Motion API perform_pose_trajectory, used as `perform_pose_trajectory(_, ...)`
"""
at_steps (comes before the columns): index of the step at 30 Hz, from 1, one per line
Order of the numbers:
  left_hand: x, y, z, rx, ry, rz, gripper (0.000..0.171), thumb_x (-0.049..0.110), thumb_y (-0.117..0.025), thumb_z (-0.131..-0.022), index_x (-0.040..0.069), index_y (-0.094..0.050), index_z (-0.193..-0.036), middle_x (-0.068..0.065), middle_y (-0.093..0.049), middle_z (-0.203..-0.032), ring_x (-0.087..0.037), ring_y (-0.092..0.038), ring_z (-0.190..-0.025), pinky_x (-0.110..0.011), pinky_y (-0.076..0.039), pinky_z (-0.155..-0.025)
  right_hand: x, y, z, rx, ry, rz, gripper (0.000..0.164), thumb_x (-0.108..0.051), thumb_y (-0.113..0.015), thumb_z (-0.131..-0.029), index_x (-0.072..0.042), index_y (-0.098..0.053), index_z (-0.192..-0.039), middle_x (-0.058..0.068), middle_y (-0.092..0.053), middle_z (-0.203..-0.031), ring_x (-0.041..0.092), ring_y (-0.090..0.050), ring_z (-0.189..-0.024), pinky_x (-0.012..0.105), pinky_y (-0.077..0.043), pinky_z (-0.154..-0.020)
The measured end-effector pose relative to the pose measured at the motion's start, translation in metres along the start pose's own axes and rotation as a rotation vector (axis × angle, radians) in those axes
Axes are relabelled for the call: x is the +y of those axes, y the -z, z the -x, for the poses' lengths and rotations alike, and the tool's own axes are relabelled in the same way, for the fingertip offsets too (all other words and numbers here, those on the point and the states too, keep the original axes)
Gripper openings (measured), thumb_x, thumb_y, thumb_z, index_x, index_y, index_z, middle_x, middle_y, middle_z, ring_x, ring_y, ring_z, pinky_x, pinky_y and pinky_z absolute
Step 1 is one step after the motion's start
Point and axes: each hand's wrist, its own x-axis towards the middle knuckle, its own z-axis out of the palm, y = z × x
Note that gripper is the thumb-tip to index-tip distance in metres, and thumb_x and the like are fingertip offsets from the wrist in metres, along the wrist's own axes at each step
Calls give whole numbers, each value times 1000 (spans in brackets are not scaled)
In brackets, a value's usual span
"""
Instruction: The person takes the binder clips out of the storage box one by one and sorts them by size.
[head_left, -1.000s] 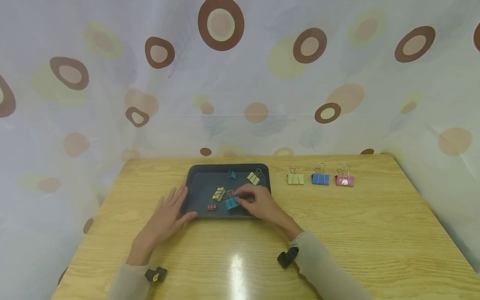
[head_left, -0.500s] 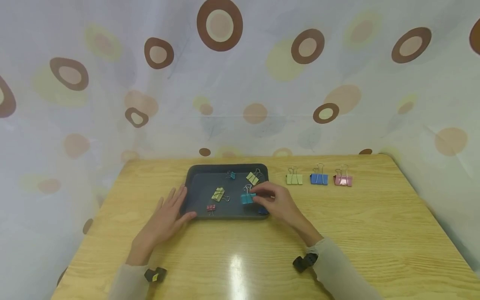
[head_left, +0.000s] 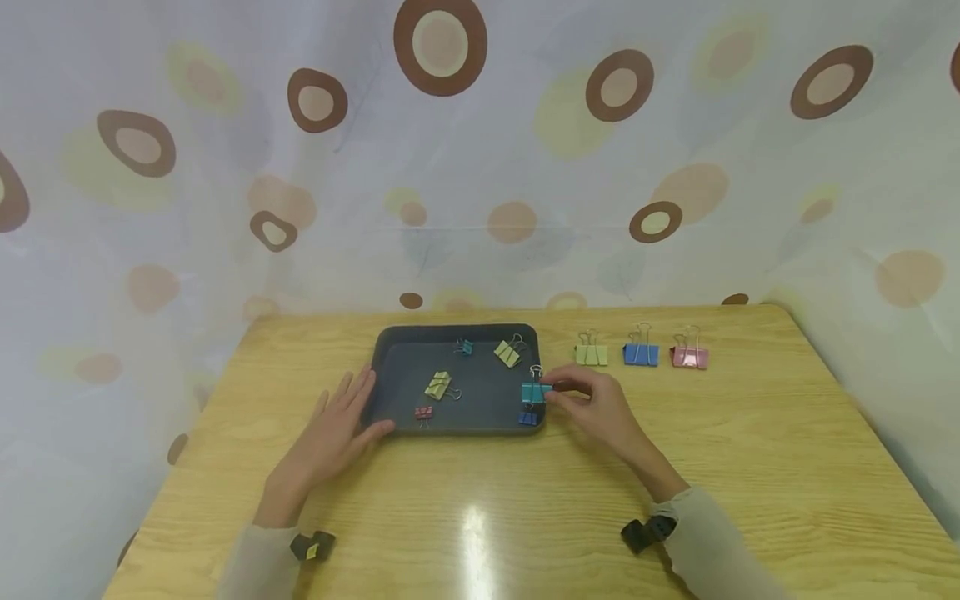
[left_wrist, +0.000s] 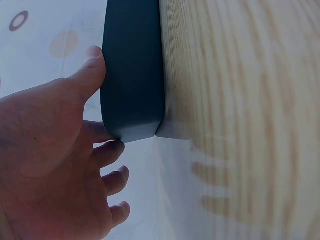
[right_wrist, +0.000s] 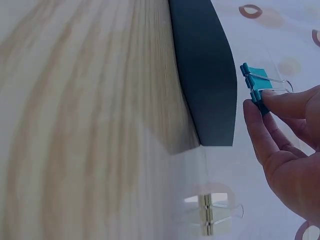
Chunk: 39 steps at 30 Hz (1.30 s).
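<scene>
Between thumb and fingertips my right hand [head_left: 596, 408] pinches a teal binder clip [head_left: 535, 392], held over the tray's right rim with its wire handles pointing away. The right wrist view shows the same teal clip [right_wrist: 257, 82] raised above the rim. My left hand [head_left: 330, 437] rests with spread, straight fingers against the left end of the dark tray [head_left: 480, 430]; its thumb touches the near left corner. Inside the tray lie a small teal clip [head_left: 465, 347], two yellow clips [head_left: 507, 353], a small pink clip [head_left: 424, 413] and a small blue clip [head_left: 528, 418].
Right of the tray, three larger binder clips stand in a row on the wooden table [head_left: 420, 517]: yellow [head_left: 592, 356], blue [head_left: 641, 355] and pink [head_left: 689, 357]. A patterned curtain [head_left: 510, 150] hangs behind the table and along its sides.
My right hand has carried the teal clip rightward, from the tray's middle to its right rim, uncovering the small blue clip. My left hand has stayed at the tray.
</scene>
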Motion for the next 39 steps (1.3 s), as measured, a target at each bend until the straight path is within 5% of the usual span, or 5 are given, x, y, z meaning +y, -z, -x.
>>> perform_pose_trajectory(7,3,1,-1,13,-3,2,85,46,-60,-103,-5,-24,-160,-21,-19,-168,-48,-15,-152,-70,-10,-119,9,22,6,37,-44,39,17,3,-75,-91,0,-76,-108,14,-75,-108,31,-72,-100,28,-59,-89)
perform_pose_trajectory(18,5,2,-3,4,4,7,85,46,-60,-103,-4,-24,-160,-21,-20,-168,-47,-16,-153,-70,-10,-119,26,52,14,72,-81,46,16,1,-76,-91,0,-78,-107,18,-75,-111,8,-70,-101,15,-53,-91)
perform_pose_trajectory(28,4,2,-2,-1,6,2,85,47,-60,-103,-5,-25,-160,-21,-20,-168,-48,-15,-152,-70,-10,-119,40,68,20,35,-186,102,18,-1,-74,-93,4,-76,-110,21,-74,-109,9,-70,-96,14,-54,-83)
perform_pose_trajectory(32,4,2,0,-1,5,-2,85,47,-60,-103,-5,-25,-160,-21,-19,-168,-48,-16,-152,-70,-11,-119,40,70,22,15,-247,119,18,-2,-74,-94,4,-75,-111,20,-74,-110,20,-72,-97,16,-54,-81)
perform_pose_trajectory(39,4,2,1,3,5,0,85,47,-60,-103,-6,-24,-159,-20,-19,-168,-48,-16,-152,-70,-11,-119,43,69,22,4,-235,178,17,-3,-76,-93,4,-76,-108,19,-74,-108,28,-72,-96,19,-55,-79)
